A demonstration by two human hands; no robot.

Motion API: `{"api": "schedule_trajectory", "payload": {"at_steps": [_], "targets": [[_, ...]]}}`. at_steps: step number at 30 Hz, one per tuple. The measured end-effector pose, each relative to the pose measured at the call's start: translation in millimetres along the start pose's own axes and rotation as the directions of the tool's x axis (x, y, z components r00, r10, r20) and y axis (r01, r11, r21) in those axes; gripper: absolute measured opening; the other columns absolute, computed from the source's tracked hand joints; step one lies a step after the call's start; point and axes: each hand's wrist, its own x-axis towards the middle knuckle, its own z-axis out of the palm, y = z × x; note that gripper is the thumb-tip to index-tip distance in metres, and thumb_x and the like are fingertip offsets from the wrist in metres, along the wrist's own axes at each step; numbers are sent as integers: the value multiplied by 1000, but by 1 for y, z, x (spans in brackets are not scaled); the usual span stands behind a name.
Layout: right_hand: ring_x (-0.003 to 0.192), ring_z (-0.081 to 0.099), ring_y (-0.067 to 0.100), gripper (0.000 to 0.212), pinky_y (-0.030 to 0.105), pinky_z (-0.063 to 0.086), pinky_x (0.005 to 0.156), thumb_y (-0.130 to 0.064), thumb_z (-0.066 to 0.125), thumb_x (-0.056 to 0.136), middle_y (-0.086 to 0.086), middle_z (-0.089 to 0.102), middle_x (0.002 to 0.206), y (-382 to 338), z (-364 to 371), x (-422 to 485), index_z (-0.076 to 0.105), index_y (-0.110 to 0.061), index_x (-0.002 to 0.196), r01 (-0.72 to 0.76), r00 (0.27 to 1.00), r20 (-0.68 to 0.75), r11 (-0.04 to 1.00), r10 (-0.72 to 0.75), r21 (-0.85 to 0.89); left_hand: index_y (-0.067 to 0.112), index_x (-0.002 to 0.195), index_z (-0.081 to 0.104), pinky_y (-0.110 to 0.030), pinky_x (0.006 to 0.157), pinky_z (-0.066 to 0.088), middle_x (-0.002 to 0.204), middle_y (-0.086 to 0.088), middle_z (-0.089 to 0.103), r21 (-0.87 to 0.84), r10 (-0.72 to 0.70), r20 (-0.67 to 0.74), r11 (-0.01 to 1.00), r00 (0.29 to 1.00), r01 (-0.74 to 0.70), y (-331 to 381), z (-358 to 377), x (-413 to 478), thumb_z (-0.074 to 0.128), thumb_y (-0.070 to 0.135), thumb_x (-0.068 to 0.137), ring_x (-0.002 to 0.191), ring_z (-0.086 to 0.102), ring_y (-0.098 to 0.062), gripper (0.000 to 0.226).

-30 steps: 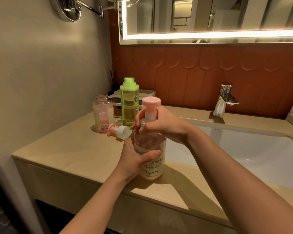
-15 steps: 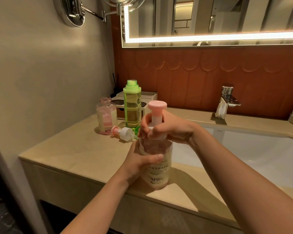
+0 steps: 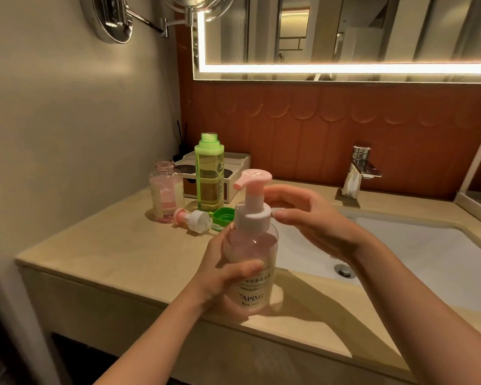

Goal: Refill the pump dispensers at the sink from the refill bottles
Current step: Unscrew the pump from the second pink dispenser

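A clear pump dispenser (image 3: 252, 262) marked YAPING, with a pink pump head and a white collar, stands at the counter's front edge. My left hand (image 3: 222, 276) grips its body from the left. My right hand (image 3: 308, 220) hovers just right of the collar with its fingers spread, apart from the pump. Behind stand a tall green refill bottle (image 3: 209, 176) with no cap and a small pink bottle (image 3: 165, 191), also uncapped. A loose pink-and-white pump head (image 3: 195, 219) and a green cap (image 3: 224, 213) lie on the counter between them.
The beige counter (image 3: 109, 245) runs left to a wall. A white sink basin (image 3: 400, 254) with a drain lies to the right, below a chrome faucet (image 3: 360, 170). A white organiser box (image 3: 233, 168) sits at the back, under a lit mirror (image 3: 345, 34).
My right hand has let go of the pump collar and opened, drawing slightly right. The pump head now sits fully on the dispenser. My left hand keeps its grip.
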Motion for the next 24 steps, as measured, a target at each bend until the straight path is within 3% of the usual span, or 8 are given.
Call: {"api": "schedule_trajectory", "payload": {"at_steps": [4,6,8,12,15,19,21,24], "targets": [[98,50,-6,38,14,41,75,-50,72,65,-26,49,107,-20,32,0,49,-51,96,16,989,-140,965,-54,-260,22,117,47,-28,92,51,111,10,67,42,33,-23,999,999,-32,2,0,0,79,59,51,110,60,-10,82],[97,46,-1,44,16,42,78,-50,73,63,-21,43,105,-20,46,4,45,-50,97,7,965,-244,942,-94,-336,24,114,41,-16,87,49,109,28,64,45,25,-4,999,1000,-25,3,1,-3,75,64,52,107,58,5,81],[103,46,6,60,22,46,83,-49,77,63,-11,44,112,-14,54,7,42,-40,112,-5,943,-302,906,-136,-423,23,112,41,-12,82,47,105,27,66,13,-6,8,1000,1000,5,4,1,-5,78,61,50,104,60,5,82],[97,49,-11,63,6,43,73,-31,77,71,-27,49,107,-12,45,-2,36,-43,116,38,964,-241,958,-110,-283,15,114,51,-26,84,49,104,4,69,12,-8,-31,1000,999,9,1,0,0,84,49,45,106,62,-18,84],[112,42,-18,77,5,34,89,-21,75,76,-25,45,129,-11,22,-9,30,-42,134,6,997,-80,990,-18,-140,17,115,52,-29,83,51,105,-1,68,-7,-16,-34,1000,999,16,-1,1,1,84,56,38,104,63,-22,92],[110,42,-8,77,13,35,82,-50,71,63,-21,39,129,-14,21,-10,28,-52,126,-82,993,-105,973,61,-215,18,119,49,-32,90,51,114,-8,64,15,-24,-49,1000,999,25,0,3,3,82,65,36,109,61,-22,101],[103,46,0,76,13,38,74,-62,72,55,-14,42,122,-17,31,-7,32,-48,119,-95,978,-206,945,30,-313,16,120,50,-30,88,52,113,-5,65,35,-11,-61,999,998,13,1,3,4,81,64,40,108,62,-20,98],[104,47,8,79,21,46,78,-63,74,54,-10,47,118,-14,48,-3,39,-36,120,-97,950,-306,876,-60,-472,22,115,50,-23,82,52,107,8,69,31,-24,-50,999,998,25,-1,2,1,82,62,40,104,63,-11,91]]}}
